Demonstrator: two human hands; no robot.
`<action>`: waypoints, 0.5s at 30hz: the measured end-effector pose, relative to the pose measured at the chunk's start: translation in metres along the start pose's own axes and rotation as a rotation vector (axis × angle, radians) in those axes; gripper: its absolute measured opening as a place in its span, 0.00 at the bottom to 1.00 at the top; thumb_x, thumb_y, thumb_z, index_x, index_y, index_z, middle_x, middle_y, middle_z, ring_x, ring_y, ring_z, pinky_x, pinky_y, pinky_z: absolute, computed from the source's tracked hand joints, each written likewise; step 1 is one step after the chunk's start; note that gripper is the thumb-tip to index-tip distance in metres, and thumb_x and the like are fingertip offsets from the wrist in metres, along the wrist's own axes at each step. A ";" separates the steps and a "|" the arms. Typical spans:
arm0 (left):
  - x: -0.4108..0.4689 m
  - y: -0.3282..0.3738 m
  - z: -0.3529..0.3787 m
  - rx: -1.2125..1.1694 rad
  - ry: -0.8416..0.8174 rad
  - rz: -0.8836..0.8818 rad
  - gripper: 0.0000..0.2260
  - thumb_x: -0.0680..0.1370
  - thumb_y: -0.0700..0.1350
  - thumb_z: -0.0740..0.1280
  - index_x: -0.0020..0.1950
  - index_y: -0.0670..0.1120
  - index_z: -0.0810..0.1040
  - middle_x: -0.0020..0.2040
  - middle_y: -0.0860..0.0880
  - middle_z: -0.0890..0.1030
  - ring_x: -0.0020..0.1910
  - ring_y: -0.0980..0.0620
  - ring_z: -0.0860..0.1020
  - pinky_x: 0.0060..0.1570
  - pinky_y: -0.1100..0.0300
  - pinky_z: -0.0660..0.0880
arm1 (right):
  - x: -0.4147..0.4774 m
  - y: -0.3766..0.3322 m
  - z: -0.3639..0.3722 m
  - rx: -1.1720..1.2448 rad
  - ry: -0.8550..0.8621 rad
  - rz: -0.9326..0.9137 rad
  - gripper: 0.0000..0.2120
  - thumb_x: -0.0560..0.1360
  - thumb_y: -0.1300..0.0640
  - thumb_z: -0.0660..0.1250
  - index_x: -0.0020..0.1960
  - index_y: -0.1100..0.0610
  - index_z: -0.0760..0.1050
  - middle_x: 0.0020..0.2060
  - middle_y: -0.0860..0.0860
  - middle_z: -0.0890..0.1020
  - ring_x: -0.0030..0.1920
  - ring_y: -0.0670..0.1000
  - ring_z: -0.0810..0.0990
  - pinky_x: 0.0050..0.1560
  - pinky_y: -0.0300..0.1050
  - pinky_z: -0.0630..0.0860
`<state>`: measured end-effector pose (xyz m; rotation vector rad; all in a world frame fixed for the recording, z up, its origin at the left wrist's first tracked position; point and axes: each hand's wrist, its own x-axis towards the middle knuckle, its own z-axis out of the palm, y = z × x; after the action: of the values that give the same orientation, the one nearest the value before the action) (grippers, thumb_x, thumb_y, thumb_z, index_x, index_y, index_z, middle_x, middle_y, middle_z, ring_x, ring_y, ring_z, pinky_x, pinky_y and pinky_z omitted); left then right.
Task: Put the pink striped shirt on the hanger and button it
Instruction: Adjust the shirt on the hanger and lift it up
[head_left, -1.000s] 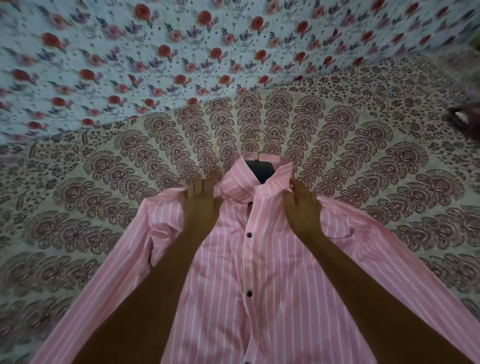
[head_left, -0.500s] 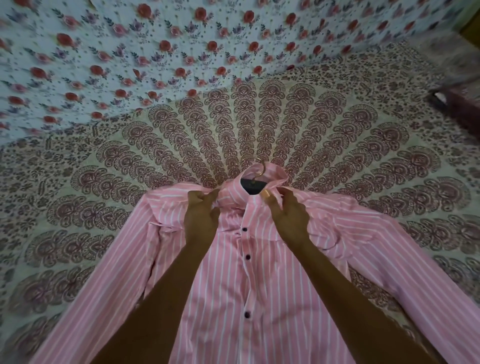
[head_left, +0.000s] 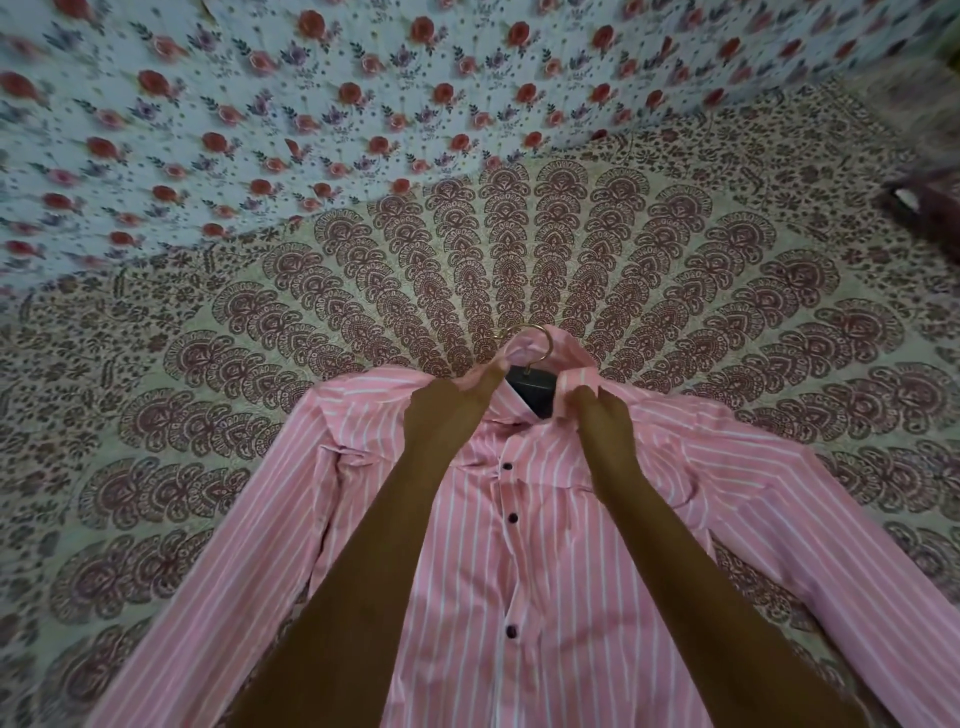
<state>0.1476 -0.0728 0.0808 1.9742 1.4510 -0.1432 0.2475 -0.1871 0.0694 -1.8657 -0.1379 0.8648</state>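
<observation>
The pink striped shirt (head_left: 519, 561) lies front-up on the patterned bedspread, sleeves spread to both sides. Dark buttons run down its closed placket. The hanger (head_left: 535, 387) sits inside the neck: its dark body shows in the collar opening and its metal hook curls out above the collar. My left hand (head_left: 449, 415) pinches the left side of the collar. My right hand (head_left: 602, 423) pinches the right collar edge. The collar is open at the top.
A maroon-patterned bedspread (head_left: 519, 249) covers the bed under the shirt. A floral sheet with red roses (head_left: 311, 104) lies across the far side. A dark object (head_left: 930, 208) rests at the right edge.
Both hands moved from the shirt's shoulders up to the collar and now pinch its two sides. The collar has been pulled open wider around the hanger.
</observation>
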 end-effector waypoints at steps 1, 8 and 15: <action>0.002 0.002 0.001 0.017 -0.004 -0.009 0.37 0.71 0.71 0.53 0.49 0.38 0.78 0.43 0.41 0.79 0.47 0.42 0.76 0.40 0.58 0.66 | -0.001 0.000 -0.003 0.044 0.013 -0.015 0.07 0.62 0.51 0.57 0.31 0.54 0.69 0.32 0.53 0.74 0.38 0.54 0.72 0.45 0.47 0.70; 0.003 0.018 -0.002 -0.053 0.019 -0.016 0.16 0.77 0.55 0.60 0.50 0.42 0.75 0.51 0.40 0.78 0.55 0.40 0.74 0.44 0.58 0.64 | -0.002 0.004 -0.017 0.067 0.056 -0.079 0.12 0.64 0.58 0.54 0.24 0.52 0.57 0.25 0.50 0.59 0.29 0.49 0.57 0.36 0.46 0.55; 0.007 0.018 -0.008 -0.061 0.008 -0.023 0.12 0.77 0.49 0.58 0.48 0.42 0.75 0.51 0.39 0.78 0.51 0.40 0.75 0.44 0.57 0.65 | 0.008 -0.006 -0.039 0.025 -0.028 0.029 0.09 0.78 0.63 0.57 0.39 0.61 0.71 0.35 0.56 0.72 0.36 0.52 0.71 0.26 0.36 0.71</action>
<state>0.1632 -0.0650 0.0917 1.9117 1.4666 -0.1000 0.2791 -0.2102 0.0789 -1.8363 -0.1172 0.9092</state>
